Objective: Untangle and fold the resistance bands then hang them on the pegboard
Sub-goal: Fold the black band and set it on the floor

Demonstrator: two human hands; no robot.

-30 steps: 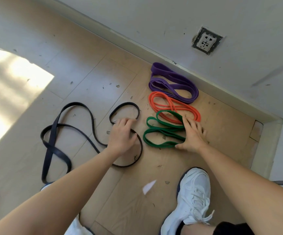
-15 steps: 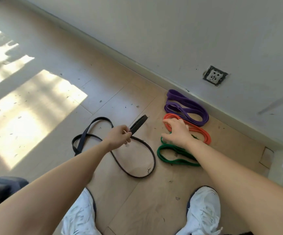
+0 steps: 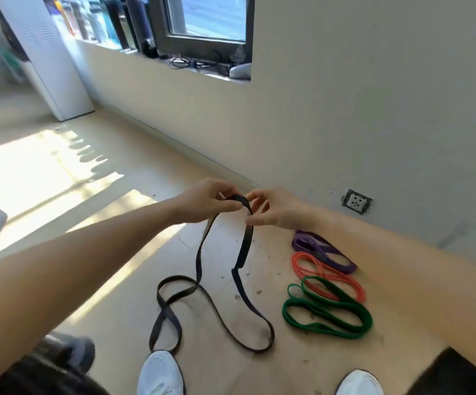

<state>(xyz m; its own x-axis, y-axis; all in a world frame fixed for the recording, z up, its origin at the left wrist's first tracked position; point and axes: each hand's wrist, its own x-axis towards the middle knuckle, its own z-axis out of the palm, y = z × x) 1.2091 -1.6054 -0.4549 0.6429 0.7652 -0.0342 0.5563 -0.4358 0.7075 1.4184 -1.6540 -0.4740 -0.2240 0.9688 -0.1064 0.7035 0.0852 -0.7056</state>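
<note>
both hands (image 3: 208, 201) (image 3: 273, 208) pinch the black band (image 3: 199, 263); purple (image 3: 322, 248), orange (image 3: 327, 273), green bands (image 3: 327, 315) lie beside.

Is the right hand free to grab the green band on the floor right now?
Probably not: the right hand is pinching the black band with the left hand. The green band itself lies uncovered.

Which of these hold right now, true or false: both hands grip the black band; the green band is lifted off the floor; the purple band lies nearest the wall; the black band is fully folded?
1. Both the left hand and right hand grip the black band: true.
2. The green band is lifted: false, it lies on the floor.
3. The purple band lies nearest the wall: true.
4. The black band is fully folded: false, its lower loops trail crossed on the floor.
</note>
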